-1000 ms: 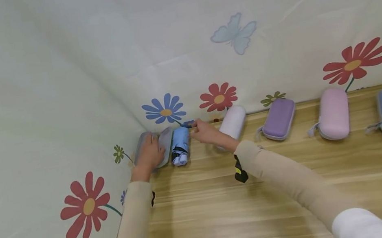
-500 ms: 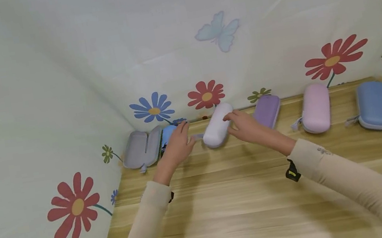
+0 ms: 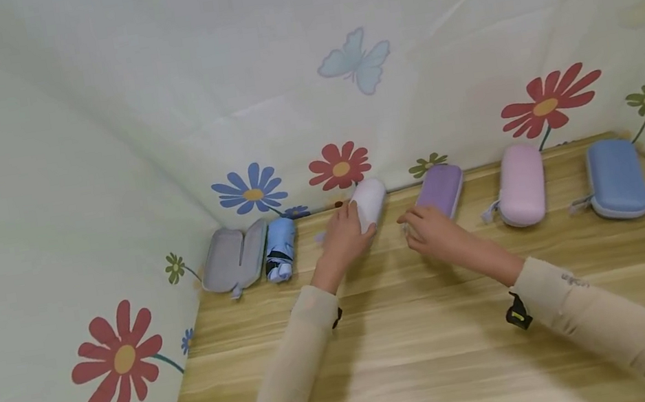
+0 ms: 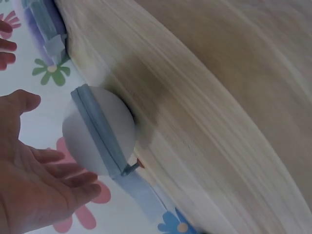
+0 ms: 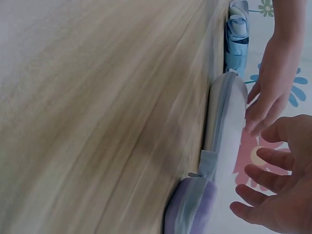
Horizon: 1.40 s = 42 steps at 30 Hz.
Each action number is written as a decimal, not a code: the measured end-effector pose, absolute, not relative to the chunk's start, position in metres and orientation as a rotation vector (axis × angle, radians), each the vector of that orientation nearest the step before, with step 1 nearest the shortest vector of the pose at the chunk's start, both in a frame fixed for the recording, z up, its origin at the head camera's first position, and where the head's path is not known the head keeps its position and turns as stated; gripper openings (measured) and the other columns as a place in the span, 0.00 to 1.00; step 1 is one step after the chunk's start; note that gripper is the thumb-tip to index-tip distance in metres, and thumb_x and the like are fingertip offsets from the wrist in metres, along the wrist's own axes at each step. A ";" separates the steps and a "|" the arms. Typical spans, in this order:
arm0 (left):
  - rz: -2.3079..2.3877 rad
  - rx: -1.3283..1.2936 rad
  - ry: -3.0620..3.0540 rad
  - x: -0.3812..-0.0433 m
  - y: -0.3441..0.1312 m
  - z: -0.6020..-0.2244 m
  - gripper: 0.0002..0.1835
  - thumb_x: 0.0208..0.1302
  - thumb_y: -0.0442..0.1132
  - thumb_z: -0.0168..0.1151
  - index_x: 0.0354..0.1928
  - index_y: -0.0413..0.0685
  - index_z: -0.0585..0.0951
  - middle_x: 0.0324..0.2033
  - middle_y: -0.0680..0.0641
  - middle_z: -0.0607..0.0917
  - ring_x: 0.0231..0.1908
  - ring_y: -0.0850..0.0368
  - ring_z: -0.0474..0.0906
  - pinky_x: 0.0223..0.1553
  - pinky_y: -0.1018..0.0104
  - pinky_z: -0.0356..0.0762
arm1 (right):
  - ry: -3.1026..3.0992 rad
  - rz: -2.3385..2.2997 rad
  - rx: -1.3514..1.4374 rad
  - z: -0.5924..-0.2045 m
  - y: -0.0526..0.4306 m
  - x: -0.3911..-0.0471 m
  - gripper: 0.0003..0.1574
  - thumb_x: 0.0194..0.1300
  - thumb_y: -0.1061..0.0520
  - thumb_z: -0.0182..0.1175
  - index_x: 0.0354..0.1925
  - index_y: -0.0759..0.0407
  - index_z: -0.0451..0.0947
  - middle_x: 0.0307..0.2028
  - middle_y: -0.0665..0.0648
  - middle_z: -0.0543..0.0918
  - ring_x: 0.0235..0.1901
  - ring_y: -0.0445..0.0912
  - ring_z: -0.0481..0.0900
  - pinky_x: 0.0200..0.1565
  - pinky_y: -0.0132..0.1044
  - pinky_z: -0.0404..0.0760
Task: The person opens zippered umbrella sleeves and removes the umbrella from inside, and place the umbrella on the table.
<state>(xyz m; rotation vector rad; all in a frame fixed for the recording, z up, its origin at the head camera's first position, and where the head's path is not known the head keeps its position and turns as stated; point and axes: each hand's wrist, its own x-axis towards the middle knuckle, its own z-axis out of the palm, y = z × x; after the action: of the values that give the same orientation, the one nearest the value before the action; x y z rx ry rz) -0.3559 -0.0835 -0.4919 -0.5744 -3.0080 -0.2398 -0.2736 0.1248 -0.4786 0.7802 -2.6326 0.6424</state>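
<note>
A white zippered case [image 3: 371, 202] lies against the back wall, partly covered in the head view by my left hand [image 3: 344, 234]. The left wrist view shows that hand's fingers [image 4: 73, 187] spread loosely beside the case's rounded end, gripping nothing. Between the white case and a purple zippered case [image 3: 441, 191] hovers my right hand [image 3: 435, 231]. Its fingers [image 5: 273, 180] are loosely bent, with nothing held, as the right wrist view shows. At the far left a grey case [image 3: 224, 264] lies unfolded, next to a rolled blue folding umbrella [image 3: 280, 245].
Farther right along the wall are a pink zippered case [image 3: 522, 186] and a blue zippered case [image 3: 617, 178]. The wooden tabletop [image 3: 408, 355] meets a white flowered sheet [image 3: 255, 86] at the back and left.
My left hand has gone right, from the grey case past the umbrella to the white case. The right hand has moved right, from beside the umbrella towards the purple case. The view has shifted right.
</note>
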 end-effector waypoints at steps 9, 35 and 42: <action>-0.244 -0.337 -3.015 -0.362 -0.064 -0.499 0.45 0.60 0.61 0.58 0.68 0.37 0.56 0.62 0.37 0.67 0.56 0.41 0.69 0.52 0.47 0.72 | -2.720 0.590 0.739 -0.488 0.121 -0.275 0.22 0.63 0.57 0.58 0.54 0.65 0.75 0.50 0.63 0.76 0.51 0.59 0.73 0.54 0.52 0.70; -0.039 -0.447 -3.269 -0.373 -0.086 -0.489 0.47 0.54 0.54 0.69 0.70 0.47 0.57 0.66 0.42 0.63 0.64 0.41 0.60 0.64 0.47 0.57 | -2.841 0.448 0.677 -0.475 0.110 -0.281 0.30 0.65 0.51 0.58 0.61 0.65 0.70 0.58 0.66 0.73 0.58 0.60 0.70 0.58 0.55 0.68; -0.026 -0.506 -3.247 -0.373 -0.090 -0.486 0.46 0.52 0.49 0.72 0.71 0.53 0.59 0.68 0.43 0.63 0.67 0.41 0.57 0.66 0.44 0.53 | -2.832 0.449 0.658 -0.477 0.108 -0.281 0.30 0.64 0.51 0.59 0.60 0.64 0.71 0.58 0.67 0.73 0.58 0.61 0.70 0.56 0.56 0.69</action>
<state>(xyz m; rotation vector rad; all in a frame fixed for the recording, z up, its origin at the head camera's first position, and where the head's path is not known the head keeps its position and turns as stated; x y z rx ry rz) -0.3726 -0.0899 -0.4856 -0.5058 -3.2467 -0.0257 -0.2809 0.1077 -0.4765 0.6582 -2.8316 0.4493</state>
